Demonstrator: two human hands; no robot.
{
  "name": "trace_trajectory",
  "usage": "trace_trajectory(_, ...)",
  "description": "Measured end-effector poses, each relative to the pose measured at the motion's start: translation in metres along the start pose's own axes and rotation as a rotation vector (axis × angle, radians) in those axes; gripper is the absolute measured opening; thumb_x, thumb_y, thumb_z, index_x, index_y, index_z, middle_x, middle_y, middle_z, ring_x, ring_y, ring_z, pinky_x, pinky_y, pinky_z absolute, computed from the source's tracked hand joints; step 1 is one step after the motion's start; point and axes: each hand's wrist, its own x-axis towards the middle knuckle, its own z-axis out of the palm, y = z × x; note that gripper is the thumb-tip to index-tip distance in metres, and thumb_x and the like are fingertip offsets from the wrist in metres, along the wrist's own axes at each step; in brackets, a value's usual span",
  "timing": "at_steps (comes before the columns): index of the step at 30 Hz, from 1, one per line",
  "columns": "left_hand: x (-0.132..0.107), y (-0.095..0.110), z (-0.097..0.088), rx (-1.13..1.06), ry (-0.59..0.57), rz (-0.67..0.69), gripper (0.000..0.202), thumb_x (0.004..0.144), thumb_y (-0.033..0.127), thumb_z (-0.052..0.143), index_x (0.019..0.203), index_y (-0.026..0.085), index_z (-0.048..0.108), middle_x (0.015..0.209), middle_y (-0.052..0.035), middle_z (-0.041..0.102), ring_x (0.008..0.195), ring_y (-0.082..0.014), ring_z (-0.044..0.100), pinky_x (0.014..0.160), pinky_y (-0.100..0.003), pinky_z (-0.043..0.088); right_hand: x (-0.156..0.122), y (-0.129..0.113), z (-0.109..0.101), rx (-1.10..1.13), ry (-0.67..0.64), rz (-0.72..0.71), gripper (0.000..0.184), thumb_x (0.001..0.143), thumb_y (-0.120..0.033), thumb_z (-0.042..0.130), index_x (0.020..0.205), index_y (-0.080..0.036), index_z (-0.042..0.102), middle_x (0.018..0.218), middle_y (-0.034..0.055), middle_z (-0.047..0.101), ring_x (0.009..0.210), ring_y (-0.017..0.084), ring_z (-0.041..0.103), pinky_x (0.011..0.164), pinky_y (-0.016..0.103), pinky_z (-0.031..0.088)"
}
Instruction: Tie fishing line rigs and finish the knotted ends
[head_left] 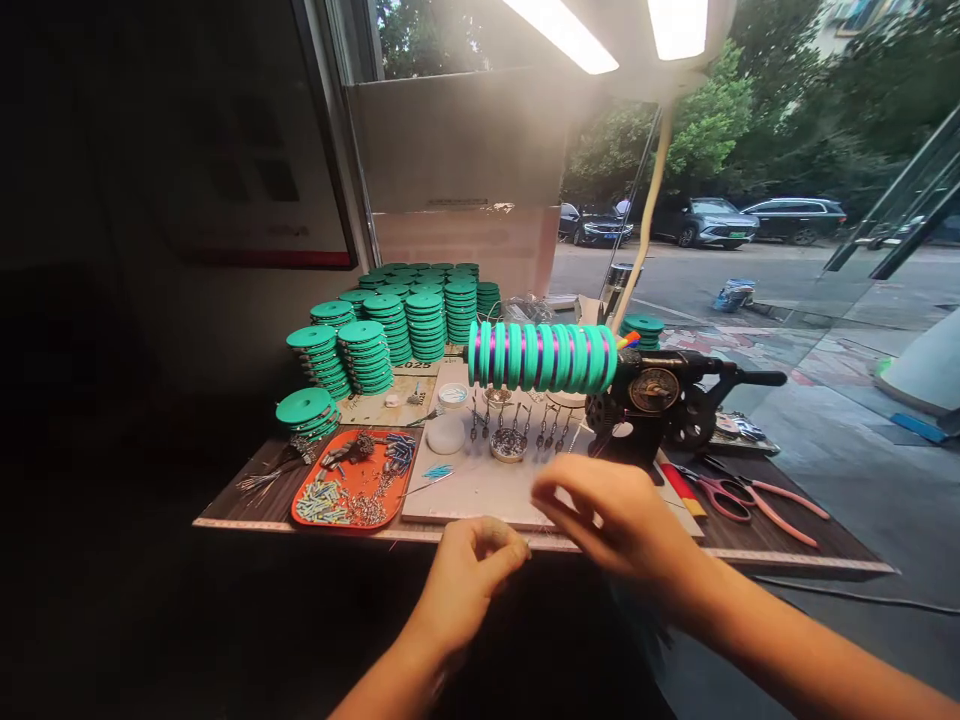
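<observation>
My left hand (476, 570) is at the table's front edge, thumb and forefinger pinched together. My right hand (607, 505) is raised a little higher to its right, fingertips also drawn together. Whatever either pinch holds is too small or fine to make out. Behind the hands, a row of teal foam spools (540, 357) wound with purple line sits on a black hand-cranked winder (652, 390). Below the spools, several small metal fittings (551, 430) hang or stand in a row around a round dish of tiny metal parts (508, 445).
An orange tray (298, 505) with small parts lies left of the pale board (480, 505). Stacks of teal spools (386, 325) fill the back left. Pink-handled pliers (787, 510) and scissors (724, 495) lie at the right. A lamp (679, 30) hangs overhead.
</observation>
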Motion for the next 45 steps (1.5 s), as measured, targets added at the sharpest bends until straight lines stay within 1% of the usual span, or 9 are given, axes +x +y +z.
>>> trace_trajectory(4,0.001,0.001,0.003,-0.098,-0.069,-0.094,0.012,0.059,0.022,0.063,0.059,0.013,0.055,0.058,0.0026,0.048,0.052,-0.0090,0.037,0.048,-0.022,0.027,-0.037,0.018,0.007,-0.103,-0.125,-0.072,0.023,0.083,-0.010,0.038,0.089,-0.018,0.058,0.098,0.0099,0.061,0.077,0.016,0.059,0.065,0.025,0.044)
trace_trajectory(9,0.000,0.001,0.006,-0.094,-0.075,-0.088,0.014,0.059,0.023,0.064,0.058,0.013,0.053,0.055,0.0041,0.046,0.050,-0.0077,0.033,0.047,-0.022,0.024,-0.036,0.027,0.017,-0.090,-0.231,-0.047,0.021,0.085,-0.014,0.039,0.076,-0.017,0.058,0.075,0.0055,0.060,0.065,0.014,0.055,0.059,0.023,0.042)
trace_trajectory(19,0.002,-0.001,0.009,-0.116,-0.108,-0.141,0.013,0.057,0.020,0.063,0.057,0.014,0.051,0.052,0.0054,0.045,0.048,-0.0071,0.033,0.047,-0.021,0.023,-0.034,0.025,0.009,-0.211,-0.305,-0.070,0.021,0.084,-0.017,0.042,0.071,-0.019,0.058,0.070,0.0007,0.054,0.054,0.011,0.046,0.049,0.022,0.031)
trace_trajectory(25,0.002,0.002,0.011,-0.106,-0.160,-0.162,0.012,0.057,0.020,0.063,0.055,0.013,0.054,0.052,0.0050,0.045,0.048,-0.0076,0.033,0.047,-0.022,0.022,-0.033,0.023,0.001,-0.084,-0.339,-0.035,0.019,0.082,-0.012,0.045,0.076,-0.018,0.062,0.074,0.0023,0.055,0.062,0.011,0.051,0.055,0.021,0.036)
trace_trajectory(31,0.000,0.001,0.013,-0.130,-0.060,-0.084,0.016,0.051,0.020,0.071,0.053,0.013,0.056,0.047,0.0061,0.046,0.048,-0.0073,0.033,0.048,-0.022,0.022,-0.027,0.021,-0.001,-0.121,-0.364,-0.019,0.017,0.081,-0.015,0.050,0.071,-0.019,0.062,0.068,-0.0001,0.053,0.060,0.011,0.051,0.052,0.020,0.035)
trace_trajectory(33,0.001,0.001,0.013,-0.210,-0.087,-0.150,0.014,0.051,0.017,0.070,0.052,0.012,0.057,0.047,0.0056,0.047,0.048,-0.0066,0.034,0.047,-0.021,0.022,-0.031,0.020,0.000,-0.140,-0.303,-0.046,0.014,0.080,-0.014,0.050,0.074,-0.019,0.062,0.073,0.0013,0.056,0.061,0.011,0.053,0.052,0.021,0.037)
trace_trajectory(36,0.001,0.001,0.012,-0.337,-0.165,-0.277,0.008,0.053,0.012,0.065,0.053,0.011,0.057,0.053,0.0029,0.050,0.048,-0.0049,0.034,0.043,-0.017,0.020,-0.045,0.018,0.004,-0.182,0.020,-0.167,0.016,0.081,-0.011,0.046,0.080,-0.016,0.061,0.076,0.0059,0.059,0.061,0.013,0.053,0.053,0.023,0.040)
trace_trajectory(39,0.001,0.001,0.012,-0.449,-0.199,-0.382,0.008,0.052,0.010,0.065,0.056,0.009,0.058,0.059,0.0001,0.053,0.048,-0.0031,0.035,0.039,-0.013,0.016,-0.062,0.015,0.014,-0.282,0.285,-0.398,0.022,0.084,-0.010,0.040,0.076,-0.013,0.061,0.059,0.0047,0.057,0.053,0.013,0.050,0.047,0.025,0.038)
trace_trajectory(45,-0.001,0.004,0.016,-0.605,-0.255,-0.496,0.015,0.050,0.008,0.069,0.054,0.009,0.054,0.056,0.0005,0.050,0.043,-0.0001,0.037,0.035,-0.009,0.019,-0.073,0.018,0.039,-0.446,0.319,-0.575,0.015,0.076,-0.005,0.050,0.082,-0.011,0.063,0.053,0.0023,0.057,0.046,0.012,0.045,0.043,0.028,0.032)
